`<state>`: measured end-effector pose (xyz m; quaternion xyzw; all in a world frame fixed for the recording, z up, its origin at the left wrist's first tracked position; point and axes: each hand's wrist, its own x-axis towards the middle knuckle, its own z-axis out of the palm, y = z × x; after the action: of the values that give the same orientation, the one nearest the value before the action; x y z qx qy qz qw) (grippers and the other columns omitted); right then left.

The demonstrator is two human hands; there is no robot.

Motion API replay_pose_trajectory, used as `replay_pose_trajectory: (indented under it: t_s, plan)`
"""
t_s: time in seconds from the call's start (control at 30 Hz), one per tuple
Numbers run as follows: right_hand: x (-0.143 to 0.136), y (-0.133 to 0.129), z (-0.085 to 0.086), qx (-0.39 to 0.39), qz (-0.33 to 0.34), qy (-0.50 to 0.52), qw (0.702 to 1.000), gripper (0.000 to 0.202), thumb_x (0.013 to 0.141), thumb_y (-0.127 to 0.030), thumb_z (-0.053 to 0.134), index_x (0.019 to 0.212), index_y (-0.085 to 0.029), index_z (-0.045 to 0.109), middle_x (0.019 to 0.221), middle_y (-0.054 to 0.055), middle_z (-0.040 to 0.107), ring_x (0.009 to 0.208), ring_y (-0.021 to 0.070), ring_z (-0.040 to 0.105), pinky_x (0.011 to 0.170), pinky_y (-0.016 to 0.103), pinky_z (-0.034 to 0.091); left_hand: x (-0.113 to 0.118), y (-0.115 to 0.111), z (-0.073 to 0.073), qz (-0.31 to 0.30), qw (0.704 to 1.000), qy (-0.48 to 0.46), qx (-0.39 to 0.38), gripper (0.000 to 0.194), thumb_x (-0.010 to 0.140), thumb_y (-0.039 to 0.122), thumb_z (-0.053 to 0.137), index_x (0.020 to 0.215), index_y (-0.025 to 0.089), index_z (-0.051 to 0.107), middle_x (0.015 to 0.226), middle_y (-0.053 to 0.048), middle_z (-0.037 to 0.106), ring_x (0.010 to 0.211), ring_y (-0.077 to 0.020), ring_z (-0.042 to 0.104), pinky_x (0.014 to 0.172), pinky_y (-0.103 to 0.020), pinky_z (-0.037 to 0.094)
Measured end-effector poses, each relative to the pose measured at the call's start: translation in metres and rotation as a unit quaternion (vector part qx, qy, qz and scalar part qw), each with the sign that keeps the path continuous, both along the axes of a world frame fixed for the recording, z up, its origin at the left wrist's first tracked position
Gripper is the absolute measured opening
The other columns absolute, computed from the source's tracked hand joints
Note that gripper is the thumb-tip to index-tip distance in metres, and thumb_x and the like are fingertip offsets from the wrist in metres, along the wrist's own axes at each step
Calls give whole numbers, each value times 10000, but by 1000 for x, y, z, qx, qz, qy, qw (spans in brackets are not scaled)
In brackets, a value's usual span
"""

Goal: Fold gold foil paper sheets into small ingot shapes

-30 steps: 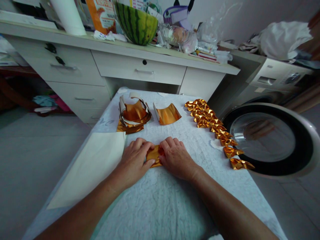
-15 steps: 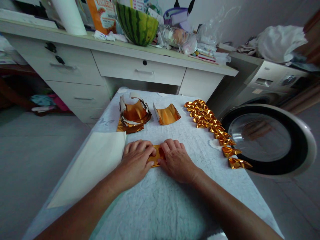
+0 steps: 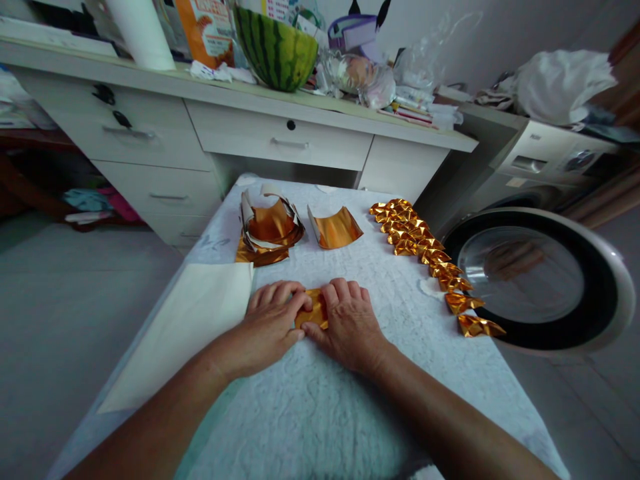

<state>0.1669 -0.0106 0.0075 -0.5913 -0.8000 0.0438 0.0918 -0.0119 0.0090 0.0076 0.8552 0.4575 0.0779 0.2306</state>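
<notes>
Where the 2 hands meet near the middle of the cloth-covered table (image 3: pixel 320 413), a gold foil piece (image 3: pixel 315 312) is held down flat. Its long axis seems to be laid from left to right, but both ends are covered, so its full length cannot be told. Its left end is touched by the left hand (image 3: pixel 273 323), with the fingers bent over it and the thumb at the near edge. Its right end is covered by the right hand (image 3: pixel 347 323), with the thumb stretched leftward along the near edge. Whether either grasp is closed on the foil cannot be told. Beyond are set curled foil sheets (image 3: pixel 273 227) and 1 separate curved sheet (image 3: pixel 339 230); cream paper (image 3: pixel 185 327) is spread at left, folded gold pieces (image 3: pixel 405 230) at right.
</notes>
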Motion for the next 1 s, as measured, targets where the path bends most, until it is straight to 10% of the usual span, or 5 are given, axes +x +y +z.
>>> replay_pose_trajectory:
  t_s: [0.5,1.0]
  plan:
    - [27,7,3,-61,22,40,997,837,784,-542,671,1484,-260,307,1296,133,478,1103,308,457,926,481,393,-1,3,1,2,1000,-3,-18,274,759,212,541,1027,266,530,1280,-29,474,1264,-262,364,1078,-468,262]
    - [63,20,13,-141,-26,31,989,963,729,-406,738,1524,-274,212,1483,147,346,1339,340,335,1059,526,300,-2,1,0,1,1000,-28,-1,281,746,178,535,1010,274,525,1227,-14,498,1220,-258,402,1051,-461,287]
